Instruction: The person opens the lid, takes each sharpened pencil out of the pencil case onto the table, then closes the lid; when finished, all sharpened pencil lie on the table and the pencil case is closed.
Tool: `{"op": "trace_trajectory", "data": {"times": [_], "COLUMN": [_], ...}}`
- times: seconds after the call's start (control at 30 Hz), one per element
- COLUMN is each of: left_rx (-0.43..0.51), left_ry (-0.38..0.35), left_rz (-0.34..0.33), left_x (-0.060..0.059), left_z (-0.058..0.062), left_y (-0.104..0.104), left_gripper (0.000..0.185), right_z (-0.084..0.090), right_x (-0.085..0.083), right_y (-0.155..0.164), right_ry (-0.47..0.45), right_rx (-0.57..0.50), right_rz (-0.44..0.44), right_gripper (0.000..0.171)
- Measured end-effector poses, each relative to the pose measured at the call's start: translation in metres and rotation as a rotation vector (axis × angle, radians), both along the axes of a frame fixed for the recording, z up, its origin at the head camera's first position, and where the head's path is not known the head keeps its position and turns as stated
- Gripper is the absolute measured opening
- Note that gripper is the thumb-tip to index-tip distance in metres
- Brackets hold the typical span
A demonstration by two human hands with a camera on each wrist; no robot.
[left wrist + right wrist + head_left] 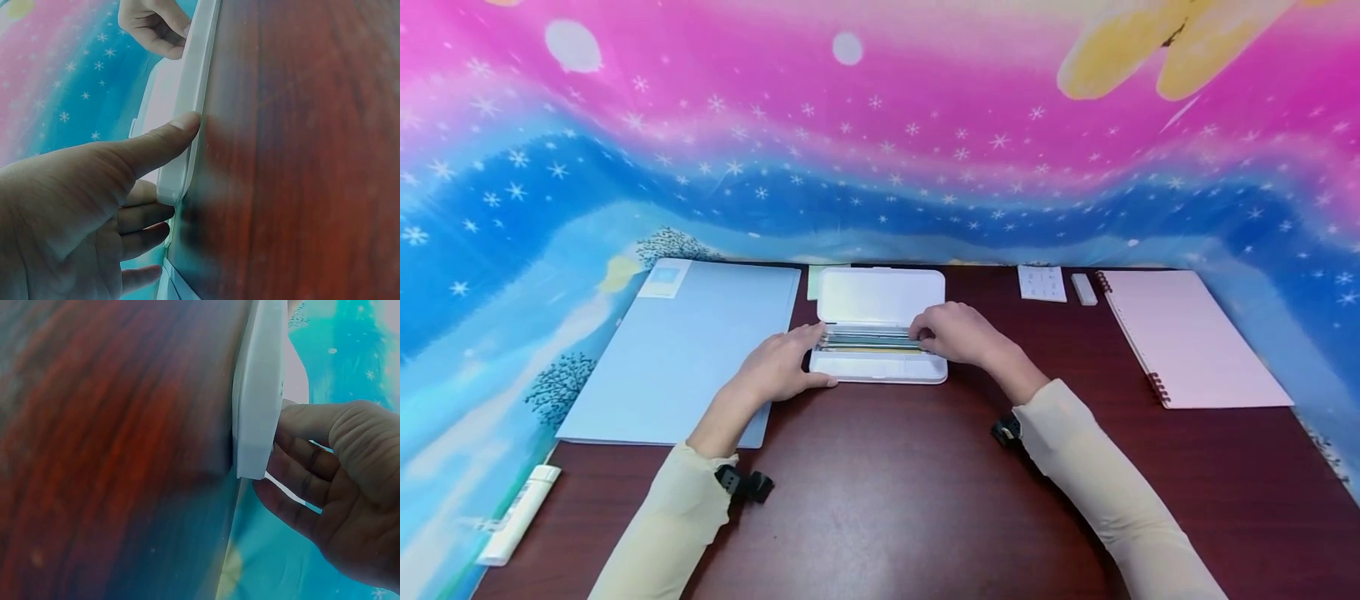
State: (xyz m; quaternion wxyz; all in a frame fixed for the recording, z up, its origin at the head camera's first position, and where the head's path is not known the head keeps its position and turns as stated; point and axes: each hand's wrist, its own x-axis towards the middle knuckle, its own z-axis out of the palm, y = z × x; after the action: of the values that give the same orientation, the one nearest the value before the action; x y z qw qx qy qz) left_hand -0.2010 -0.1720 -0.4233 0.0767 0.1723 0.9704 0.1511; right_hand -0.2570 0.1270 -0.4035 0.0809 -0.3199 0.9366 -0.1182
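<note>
Sitting open at the middle of the dark red-brown wooden desk (pixel 880 500): a white rectangular plastic pencil case (pixel 880 370), lid (pixel 881 294) folded back flat toward the far edge. Its tray holds a row of thin pens or pencils (pixel 868 339) lying lengthwise.

Left hand (pixel 782 367) at the case's left end; thumb laid straight along the near rim, the other fingers loosely bent round the end wall. Left wrist view confirms the thumb pressed on the white edge; whether the fingers truly clamp the case, I cannot tell.

Right hand (pixel 958 333) over the right end of the tray, fingers curled down onto the ends of the pens. Right wrist view shows bent fingers behind the case's corner; a firm pinch on any one pen cannot be made out.

Left of the case, touching or nearly so: a pale blue flat folder (pixel 685 350). Far right: a pink spiral-bound notebook (pixel 1191 337). Between case and notebook, near the back edge, a small white printed card (pixel 1042 283) and a small white eraser (pixel 1083 288). A white tube-shaped object (pixel 520 512) lies off the desk's front left corner. Behind, a pink and blue starry cloth backdrop (pixel 880 150).
</note>
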Motion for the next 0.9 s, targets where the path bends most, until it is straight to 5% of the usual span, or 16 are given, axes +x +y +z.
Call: {"op": "trace_trajectory", "data": {"times": [0.37,0.9], "left_rx": [0.026,0.047], "left_ry": [-0.028,-0.049], "left_rz": [0.012,0.04], "left_x": [-0.002,-0.003], "left_z": [-0.003,-0.003], "left_y": [-0.001,-0.001], "left_gripper": [0.095,0.097], "right_z": [0.004,0.001], "right_x": [-0.002,-0.003], "right_y": [0.025,0.115], "right_ry": [0.026,0.087], "right_rx": [-0.174,-0.366], "right_rz": [-0.049,-0.168], "right_gripper": [0.016,0.013]}}
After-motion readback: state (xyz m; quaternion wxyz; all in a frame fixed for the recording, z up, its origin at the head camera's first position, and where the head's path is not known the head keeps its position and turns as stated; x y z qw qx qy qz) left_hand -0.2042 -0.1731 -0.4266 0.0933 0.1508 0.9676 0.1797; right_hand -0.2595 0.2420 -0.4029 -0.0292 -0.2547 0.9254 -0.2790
